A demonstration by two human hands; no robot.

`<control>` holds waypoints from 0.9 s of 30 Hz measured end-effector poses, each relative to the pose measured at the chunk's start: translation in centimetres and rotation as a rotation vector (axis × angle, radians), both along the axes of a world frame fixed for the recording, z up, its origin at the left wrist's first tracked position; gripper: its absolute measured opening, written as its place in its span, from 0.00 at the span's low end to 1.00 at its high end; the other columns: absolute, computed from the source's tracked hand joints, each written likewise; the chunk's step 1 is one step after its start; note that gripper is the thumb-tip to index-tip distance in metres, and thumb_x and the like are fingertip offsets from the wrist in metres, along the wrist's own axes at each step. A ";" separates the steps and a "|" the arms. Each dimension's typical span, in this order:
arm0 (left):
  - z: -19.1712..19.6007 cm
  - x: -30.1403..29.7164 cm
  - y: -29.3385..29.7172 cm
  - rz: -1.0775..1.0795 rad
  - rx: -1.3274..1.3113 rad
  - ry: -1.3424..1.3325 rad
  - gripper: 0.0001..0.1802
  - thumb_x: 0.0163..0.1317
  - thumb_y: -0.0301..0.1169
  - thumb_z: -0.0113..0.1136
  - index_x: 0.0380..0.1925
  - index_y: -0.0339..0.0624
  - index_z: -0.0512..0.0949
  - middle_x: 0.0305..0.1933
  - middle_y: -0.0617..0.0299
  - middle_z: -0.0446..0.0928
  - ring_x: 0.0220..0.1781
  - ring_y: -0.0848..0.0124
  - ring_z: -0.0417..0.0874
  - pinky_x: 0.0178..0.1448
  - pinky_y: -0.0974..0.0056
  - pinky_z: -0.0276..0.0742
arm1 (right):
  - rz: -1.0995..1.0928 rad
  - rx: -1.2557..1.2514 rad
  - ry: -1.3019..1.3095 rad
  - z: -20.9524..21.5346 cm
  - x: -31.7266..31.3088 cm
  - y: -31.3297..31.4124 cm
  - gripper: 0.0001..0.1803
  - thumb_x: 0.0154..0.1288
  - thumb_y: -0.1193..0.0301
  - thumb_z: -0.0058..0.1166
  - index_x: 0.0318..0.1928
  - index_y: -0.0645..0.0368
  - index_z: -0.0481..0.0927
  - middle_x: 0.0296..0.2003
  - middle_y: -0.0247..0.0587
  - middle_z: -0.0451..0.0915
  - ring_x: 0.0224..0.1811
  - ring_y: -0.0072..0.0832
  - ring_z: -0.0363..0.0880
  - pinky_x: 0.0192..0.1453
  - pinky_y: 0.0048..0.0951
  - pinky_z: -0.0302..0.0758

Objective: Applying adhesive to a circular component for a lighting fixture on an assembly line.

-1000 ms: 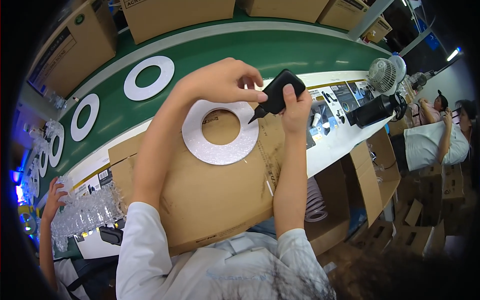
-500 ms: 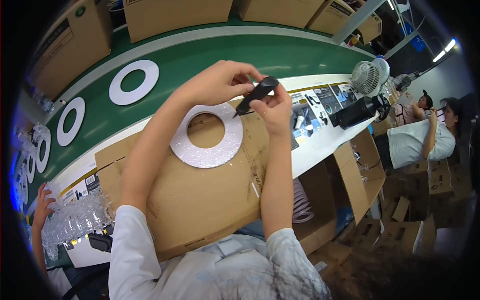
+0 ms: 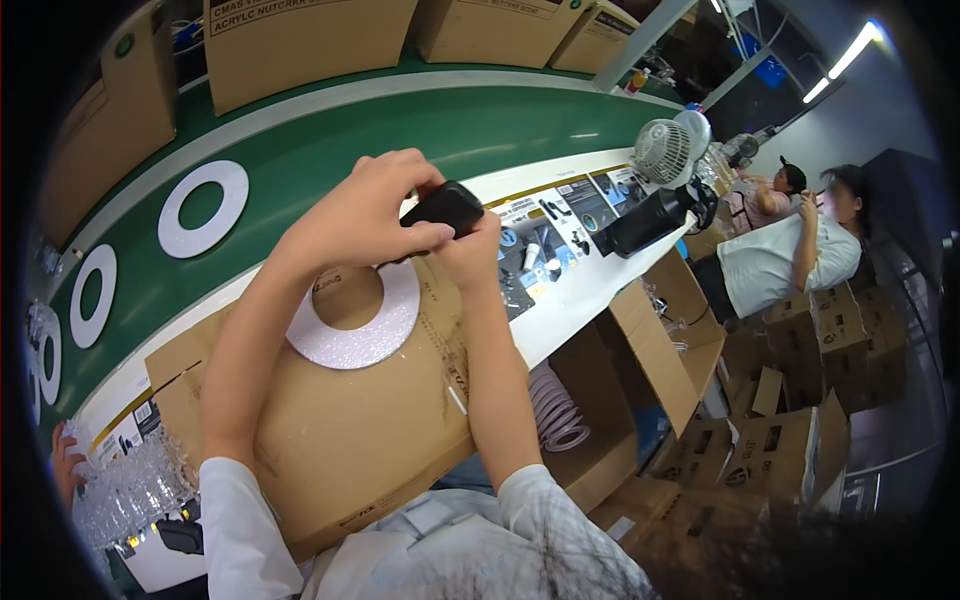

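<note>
Both my hands are raised over a flat brown cardboard box (image 3: 350, 440) and work on a small black handheld tool (image 3: 447, 208). My left hand (image 3: 365, 210) curls over it from the left, with its thumb along the near side. From the right, my right hand (image 3: 472, 252) grips the same tool, its fingers partly hidden behind it. Below them a white glittery flat ring (image 3: 350, 347) lies on the box. My left hand and wrist cover the ring's far part. The tool's lower end is largely hidden by my hands.
More white rings (image 3: 203, 209) lie on the green belt (image 3: 300, 150) ahead. Right are printed sheets (image 3: 545, 245), a black cylinder (image 3: 645, 222), a fan (image 3: 663, 150) and an open carton (image 3: 600, 430). Clear plastic wrap (image 3: 135, 490) and another person's hand (image 3: 66, 465) are at left; co-workers stand right.
The view has shifted right. The black tool has turned, so its pointed tip no longer shows. My left hand has closed farther over it, and my hands now cover more of the ring.
</note>
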State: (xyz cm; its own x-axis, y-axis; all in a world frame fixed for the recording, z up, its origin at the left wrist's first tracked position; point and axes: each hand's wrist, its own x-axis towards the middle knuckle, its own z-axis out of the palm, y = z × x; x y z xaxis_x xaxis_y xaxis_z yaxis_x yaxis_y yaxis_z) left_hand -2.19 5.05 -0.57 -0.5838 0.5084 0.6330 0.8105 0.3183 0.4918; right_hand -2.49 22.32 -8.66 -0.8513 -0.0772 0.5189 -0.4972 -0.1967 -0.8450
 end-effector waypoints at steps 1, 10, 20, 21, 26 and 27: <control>0.3 0.2 0.0 -0.002 -0.003 -0.138 0.16 0.51 0.34 0.66 0.36 0.33 0.79 0.35 0.51 0.79 0.34 0.61 0.79 0.40 0.62 0.76 | 0.007 0.039 0.001 0.3 0.5 -0.2 0.15 0.50 0.74 0.67 0.39 0.67 0.82 0.35 0.35 0.83 0.39 0.21 0.80 0.46 0.26 0.78; 0.7 0.1 -0.4 -0.127 0.017 -0.360 0.19 0.53 0.37 0.69 0.37 0.34 0.76 0.37 0.55 0.77 0.40 0.65 0.77 0.45 0.62 0.74 | 0.183 0.036 -0.048 0.1 1.8 -0.9 0.23 0.49 0.79 0.64 0.49 0.61 0.77 0.38 0.33 0.81 0.41 0.23 0.80 0.44 0.28 0.78; -0.5 -0.4 -1.5 -0.104 -0.384 -0.504 0.38 0.43 0.63 0.70 0.37 0.37 0.81 0.31 0.52 0.83 0.35 0.58 0.85 0.40 0.58 0.79 | 0.266 0.177 -0.072 0.3 1.0 -0.2 0.16 0.50 0.76 0.66 0.41 0.60 0.79 0.35 0.32 0.81 0.38 0.21 0.78 0.42 0.27 0.76; -0.3 -0.4 -1.5 -0.099 -0.384 -0.509 0.38 0.43 0.63 0.70 0.37 0.37 0.81 0.31 0.52 0.83 0.35 0.58 0.85 0.40 0.58 0.79 | 0.134 0.210 0.010 0.5 1.4 -0.4 0.15 0.52 0.75 0.66 0.41 0.61 0.79 0.33 0.33 0.81 0.36 0.21 0.77 0.40 0.27 0.75; -1.0 -0.7 -1.3 -0.032 -0.441 -0.447 0.33 0.39 0.60 0.74 0.22 0.37 0.80 0.18 0.55 0.79 0.21 0.58 0.81 0.28 0.59 0.75 | 0.118 0.237 0.014 0.5 1.3 -0.6 0.13 0.53 0.74 0.67 0.39 0.62 0.80 0.31 0.33 0.81 0.32 0.21 0.77 0.37 0.26 0.75; -1.4 -1.0 -1.3 -0.033 -0.441 -0.448 0.33 0.39 0.60 0.74 0.22 0.37 0.80 0.18 0.55 0.79 0.21 0.58 0.81 0.28 0.59 0.75 | 0.129 0.221 0.027 0.5 1.2 -0.6 0.13 0.53 0.74 0.67 0.39 0.62 0.80 0.30 0.33 0.82 0.31 0.20 0.77 0.36 0.26 0.75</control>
